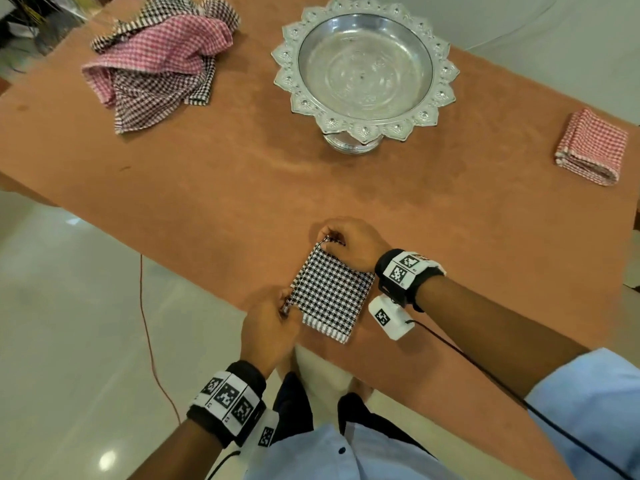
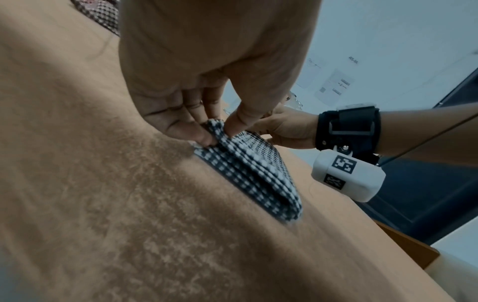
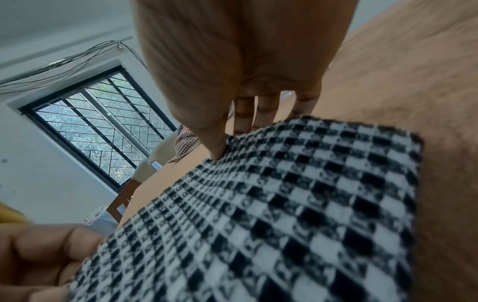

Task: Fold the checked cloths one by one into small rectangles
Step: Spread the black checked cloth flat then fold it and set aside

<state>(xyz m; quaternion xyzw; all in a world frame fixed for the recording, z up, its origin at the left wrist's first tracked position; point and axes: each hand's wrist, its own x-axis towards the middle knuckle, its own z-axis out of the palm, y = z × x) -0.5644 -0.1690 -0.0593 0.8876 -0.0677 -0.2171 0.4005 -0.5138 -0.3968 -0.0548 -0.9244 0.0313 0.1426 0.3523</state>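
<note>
Table [image 1: 214, 188] has an orange-brown, suede-like top with a mottled nap, clearest in the left wrist view. Landmark: silver pedestal tray [image 1: 365, 69] with scalloped rim, standing at the far middle of the table.

Black-and-white checked cloth [image 1: 330, 294] lies folded to a small rectangle at the near table edge, on the person's side of the tray and well apart from it. One striped end overhangs slightly toward the person.

Left hand [image 1: 268, 332] pinches the cloth's near-left corner, thumb and fingers curled onto the layered edge; the left wrist view shows the pinch clearly. Right hand [image 1: 349, 242] grips the far corner, on the tray side, fingers curled over the edge and thumb pressing the top.

Left of the tray: loose heap of unfolded checked cloths [image 1: 156, 60], pink-and-white over dark checks. Right of the tray, near the table's right edge: folded pink checked cloth [image 1: 592, 147], lying flat.

Room: pale glossy tiled floor [image 1: 69, 323] below the table's near-left edge, with a thin red cable [image 1: 147, 327] trailing across it. The right wrist view shows a dark-framed window [image 3: 98, 122] with grille bars, foliage outside, and loose wires on the white wall above it. The left wrist view shows papers pinned to a pale wall.
</note>
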